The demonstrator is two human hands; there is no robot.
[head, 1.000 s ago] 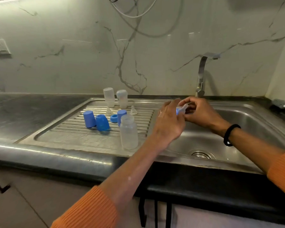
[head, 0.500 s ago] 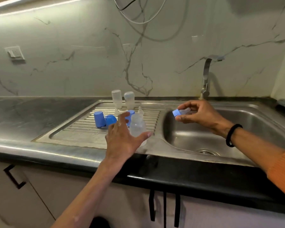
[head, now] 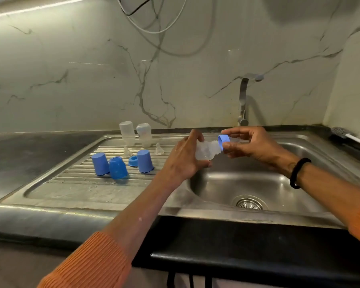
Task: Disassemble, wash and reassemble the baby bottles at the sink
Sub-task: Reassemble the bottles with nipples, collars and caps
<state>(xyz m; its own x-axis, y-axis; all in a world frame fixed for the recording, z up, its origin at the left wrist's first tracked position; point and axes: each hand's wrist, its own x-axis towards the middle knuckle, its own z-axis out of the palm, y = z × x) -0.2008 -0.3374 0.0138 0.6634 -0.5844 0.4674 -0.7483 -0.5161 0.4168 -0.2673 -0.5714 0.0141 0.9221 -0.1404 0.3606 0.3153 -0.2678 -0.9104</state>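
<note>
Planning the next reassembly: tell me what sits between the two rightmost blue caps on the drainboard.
Head view: a blue collar ring lies between the caps.

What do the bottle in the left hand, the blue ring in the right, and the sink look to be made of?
Bottle: cloudy see-through plastic, probably; light passes through it.
Blue ring: opaque matte plastic, by its even colour and dull surface.
Sink: brushed steel, likely stainless; grey sheen with soft reflections.
</note>
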